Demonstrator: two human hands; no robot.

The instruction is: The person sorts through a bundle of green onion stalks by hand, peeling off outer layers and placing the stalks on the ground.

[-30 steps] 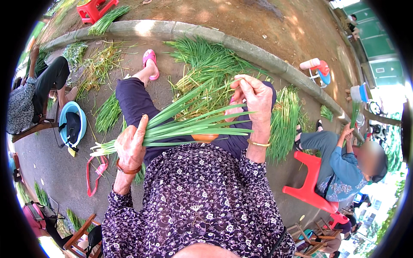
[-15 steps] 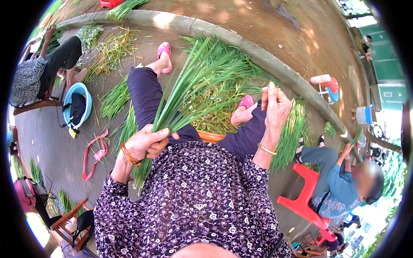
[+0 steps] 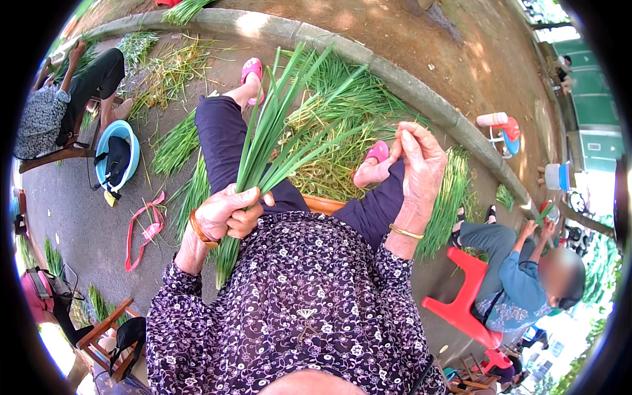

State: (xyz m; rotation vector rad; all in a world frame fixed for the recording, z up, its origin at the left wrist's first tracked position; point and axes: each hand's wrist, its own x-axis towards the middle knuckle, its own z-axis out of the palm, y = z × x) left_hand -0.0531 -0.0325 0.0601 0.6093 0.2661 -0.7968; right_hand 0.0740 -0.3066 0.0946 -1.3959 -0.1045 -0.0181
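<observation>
In front of my lap, my left hand [image 3: 232, 214] is closed around a bunch of chives [image 3: 270, 148], long flat green leaves fanning out away from me. The cut ends stick out below the fist. My right hand [image 3: 421, 161] is raised over my right knee, thumb and fingertips pinched together; whatever they hold is too small to make out. Beyond my feet lies a large pile of loose green chives [image 3: 352, 89], with yellowed trimmings [image 3: 322, 174] between my legs. More chives [image 3: 444, 210] lie beside my right arm.
A curved stone kerb [image 3: 395, 72] runs across the far side. To the left are a light-blue basin [image 3: 135, 155] with a black bag and a pink-red strap [image 3: 146, 230]. A person [image 3: 520, 276] sits at the right by a red stool [image 3: 464, 289]; another [image 3: 49, 125] sits far left.
The chives in my left hand stand more upright and spread differently. My right hand has turned a little, still pinched, and the green blade near its fingertips no longer shows there.
</observation>
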